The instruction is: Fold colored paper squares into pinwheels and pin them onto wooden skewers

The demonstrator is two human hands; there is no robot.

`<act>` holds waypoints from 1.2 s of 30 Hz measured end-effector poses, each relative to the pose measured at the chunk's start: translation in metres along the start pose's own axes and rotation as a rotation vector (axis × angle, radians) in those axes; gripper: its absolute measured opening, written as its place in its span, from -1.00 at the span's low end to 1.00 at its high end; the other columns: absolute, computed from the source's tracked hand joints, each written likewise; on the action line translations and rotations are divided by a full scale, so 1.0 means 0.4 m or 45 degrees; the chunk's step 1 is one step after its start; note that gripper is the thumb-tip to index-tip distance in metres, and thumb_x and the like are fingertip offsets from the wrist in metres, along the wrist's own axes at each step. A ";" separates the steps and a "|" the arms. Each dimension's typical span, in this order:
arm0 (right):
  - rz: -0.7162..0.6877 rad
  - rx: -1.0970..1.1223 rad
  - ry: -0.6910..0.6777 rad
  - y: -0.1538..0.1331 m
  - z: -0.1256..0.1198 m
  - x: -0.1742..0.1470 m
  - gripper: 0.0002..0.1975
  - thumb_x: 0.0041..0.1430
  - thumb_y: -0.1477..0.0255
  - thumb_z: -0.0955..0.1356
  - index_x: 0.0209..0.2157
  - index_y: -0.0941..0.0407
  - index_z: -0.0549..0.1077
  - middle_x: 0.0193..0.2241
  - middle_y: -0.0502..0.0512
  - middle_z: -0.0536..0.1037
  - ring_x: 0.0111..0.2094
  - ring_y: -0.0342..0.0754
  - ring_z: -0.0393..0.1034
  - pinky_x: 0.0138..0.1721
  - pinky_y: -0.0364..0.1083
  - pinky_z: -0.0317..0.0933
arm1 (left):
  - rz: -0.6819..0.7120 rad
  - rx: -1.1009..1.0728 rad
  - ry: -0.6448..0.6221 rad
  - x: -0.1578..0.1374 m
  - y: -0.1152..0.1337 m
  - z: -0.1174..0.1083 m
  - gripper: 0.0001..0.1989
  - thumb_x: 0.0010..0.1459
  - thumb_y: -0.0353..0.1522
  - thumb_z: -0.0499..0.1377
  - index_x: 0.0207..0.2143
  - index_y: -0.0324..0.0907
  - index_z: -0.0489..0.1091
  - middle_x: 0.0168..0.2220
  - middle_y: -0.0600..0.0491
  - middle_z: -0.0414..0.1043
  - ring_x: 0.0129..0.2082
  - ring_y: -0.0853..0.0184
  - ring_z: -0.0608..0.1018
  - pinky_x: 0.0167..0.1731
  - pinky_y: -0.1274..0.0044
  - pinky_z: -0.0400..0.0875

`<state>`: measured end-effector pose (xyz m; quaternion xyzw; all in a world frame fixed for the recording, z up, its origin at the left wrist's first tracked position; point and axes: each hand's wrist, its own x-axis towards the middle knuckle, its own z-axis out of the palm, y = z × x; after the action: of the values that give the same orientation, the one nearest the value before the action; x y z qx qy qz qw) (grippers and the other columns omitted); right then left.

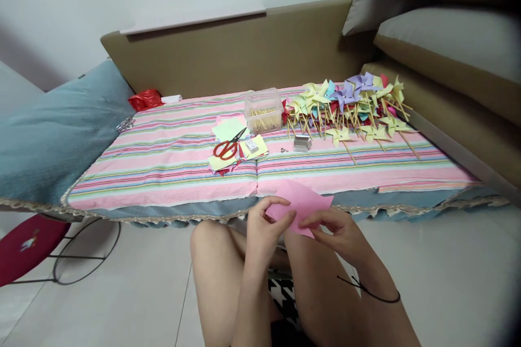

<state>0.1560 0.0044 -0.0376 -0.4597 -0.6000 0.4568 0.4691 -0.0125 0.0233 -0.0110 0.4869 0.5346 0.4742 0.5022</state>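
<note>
Raised over the lap, near the front edge of the striped cloth (pixel 183 143): one sheet of pink paper (pixel 299 197), plain, thin, roughly square, tilted, one corner pointing right. Gripped at its left between thumb and fingers of the left hand (pixel 264 227), pinched at its lower right by the right hand (pixel 340 233). Beyond, on the cloth: one small grey box (pixel 302 144) beside a few tiny bits (pixel 284 150); one pair of red-handled scissors (pixel 223 150) across loose paper squares (pixel 228 129), pale green and yellow; one small pale box (pixel 251 146); one clear tub (pixel 260 97), sticks (pixel 264 121) inside. To the right, three pale yellow pinwheels (pixel 374 133) in front of a mixed-colour heap (pixel 345 95), probably more than a dozen, too overlapped for a firm count.
</note>
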 end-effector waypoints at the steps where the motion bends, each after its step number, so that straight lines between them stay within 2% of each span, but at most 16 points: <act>1: 0.019 0.046 0.012 -0.004 0.004 0.001 -0.96 -0.01 0.37 0.45 -0.45 -0.02 0.60 -0.46 0.03 0.63 -0.38 0.02 0.50 -0.28 0.02 0.35 | 0.007 0.019 -0.007 0.000 0.000 0.000 -0.85 -0.14 -0.36 0.33 -0.43 -0.17 0.51 -0.42 0.11 0.46 -0.67 0.56 0.19 -0.65 0.61 0.04; 3: 0.066 0.148 0.087 -0.012 0.016 0.003 -0.95 0.00 0.33 0.45 -0.46 -0.01 0.59 -0.46 0.03 0.62 -0.39 0.01 0.48 -0.30 0.00 0.34 | 0.011 0.058 -0.030 0.000 -0.001 0.000 -0.85 -0.11 -0.34 0.32 -0.41 -0.17 0.51 -0.40 0.11 0.47 -0.68 0.56 0.17 -0.65 0.61 0.02; 5: 0.132 0.216 0.240 -0.019 0.031 0.006 -0.91 -0.02 0.30 0.46 -0.46 0.01 0.58 -0.46 0.04 0.61 -0.39 -0.01 0.46 -0.30 -0.01 0.32 | 0.019 0.072 -0.068 0.000 -0.003 0.000 -0.84 -0.07 -0.32 0.31 -0.38 -0.17 0.51 -0.38 0.10 0.48 -0.66 0.55 0.21 -0.64 0.61 0.05; 9: 0.238 0.263 0.526 -0.026 0.059 0.013 -0.84 -0.09 0.29 0.50 -0.46 0.06 0.53 -0.44 0.03 0.56 -0.32 0.00 0.42 -0.24 -0.01 0.28 | 0.020 -0.005 -0.150 0.001 -0.002 0.000 -0.83 -0.01 -0.29 0.28 -0.35 -0.17 0.51 -0.32 0.04 0.50 -0.45 0.41 0.43 -0.49 0.60 0.25; 12: 0.241 0.248 0.631 -0.031 0.071 0.016 -0.79 -0.10 0.31 0.50 -0.40 0.06 0.49 -0.38 0.01 0.51 -0.27 -0.01 0.39 -0.25 -0.05 0.26 | 0.017 -0.135 -0.175 0.003 0.000 -0.001 -0.85 0.03 -0.30 0.25 -0.36 -0.19 0.50 -0.31 0.00 0.50 -0.29 0.32 0.49 -0.31 0.56 0.33; 14: 0.223 0.271 0.644 -0.034 0.073 0.016 -0.70 -0.12 0.32 0.51 -0.31 0.05 0.45 -0.30 0.02 0.49 -0.26 -0.02 0.37 -0.28 -0.08 0.27 | 0.002 -0.259 -0.197 0.003 0.001 -0.002 -0.84 0.03 -0.32 0.26 -0.30 -0.17 0.46 -0.32 0.02 0.50 -0.28 0.34 0.49 -0.28 0.57 0.32; 18: 0.175 0.241 0.623 -0.034 0.068 0.012 -0.59 -0.10 0.34 0.50 -0.17 0.03 0.40 -0.19 0.04 0.46 -0.25 -0.03 0.37 -0.27 -0.08 0.28 | -0.074 -0.438 -0.269 0.002 -0.002 -0.003 -0.69 0.01 -0.37 0.29 -0.17 -0.09 0.34 -0.43 0.13 0.48 -0.44 0.44 0.46 -0.39 0.62 0.28; 21: 0.133 0.116 0.535 -0.031 0.062 0.011 -0.70 -0.07 0.35 0.48 -0.25 0.04 0.45 -0.23 0.04 0.49 -0.19 0.00 0.38 -0.16 -0.05 0.27 | -0.064 -0.389 -0.241 0.004 -0.002 -0.006 -0.75 0.00 -0.37 0.29 -0.21 -0.12 0.39 -0.41 0.11 0.48 -0.44 0.45 0.44 -0.41 0.63 0.27; 24: 0.145 0.064 0.411 -0.031 0.054 0.010 -0.84 -0.04 0.35 0.46 -0.36 0.06 0.50 -0.33 0.03 0.54 -0.22 0.00 0.40 -0.14 -0.03 0.26 | -0.048 -0.240 -0.227 0.005 0.001 -0.012 -0.84 -0.03 -0.37 0.30 -0.32 -0.19 0.50 -0.36 0.05 0.49 -0.44 0.45 0.42 -0.44 0.63 0.25; 27: 0.197 0.153 0.292 -0.029 0.040 0.008 -0.89 0.04 0.34 0.41 -0.36 0.04 0.54 -0.34 0.03 0.56 -0.27 -0.02 0.42 -0.22 -0.05 0.29 | -0.109 -0.225 -0.225 0.005 0.001 -0.019 -0.84 -0.06 -0.37 0.31 -0.35 -0.21 0.55 -0.40 0.04 0.49 -0.50 0.47 0.38 -0.51 0.64 0.21; 31: 0.198 0.287 0.063 -0.021 0.013 0.001 -0.86 0.11 0.38 0.36 -0.30 0.00 0.57 -0.34 0.03 0.57 -0.29 -0.05 0.43 -0.24 -0.07 0.30 | -0.169 -0.300 -0.153 0.008 -0.005 -0.028 -0.79 -0.12 -0.36 0.35 -0.35 -0.21 0.55 -0.54 0.11 0.41 -0.60 0.54 0.29 -0.58 0.66 0.13; 36: 0.134 0.303 -0.051 -0.011 0.002 -0.001 -0.88 0.09 0.38 0.40 -0.30 0.00 0.58 -0.33 0.05 0.54 -0.26 -0.05 0.40 -0.23 -0.08 0.27 | -0.175 -0.325 -0.146 0.012 -0.011 -0.034 -0.76 -0.14 -0.37 0.37 -0.33 -0.20 0.55 -0.50 0.10 0.43 -0.57 0.52 0.33 -0.56 0.66 0.19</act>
<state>0.1546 0.0031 -0.0334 -0.4225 -0.5259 0.5578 0.4836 -0.0262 0.0277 -0.0151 0.4077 0.4725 0.4743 0.6209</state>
